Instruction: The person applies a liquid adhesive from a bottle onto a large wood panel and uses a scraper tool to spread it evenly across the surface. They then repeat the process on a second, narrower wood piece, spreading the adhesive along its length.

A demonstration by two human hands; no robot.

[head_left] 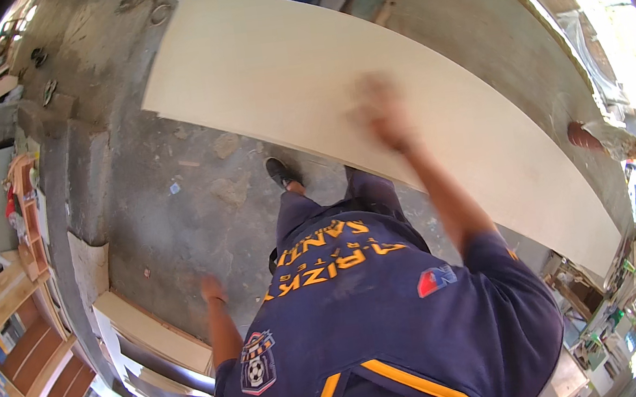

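Long, pale cream, flat board (278, 68) stretches before me, above the grey concrete floor (179, 231). Over the board my right hand (383, 115) is blurred; I cannot tell its grip. My left hand (213, 289) hangs well apart, its grip also unclear.

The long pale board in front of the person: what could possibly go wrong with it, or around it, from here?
The bare right hand, blurred over the long pale board, might catch a splinter or rough spot if it meets the surface.
The left hand is away from the board, so it may be slow to steady it if it shifts.
Scraps on the grey floor might spoil the person's footing.
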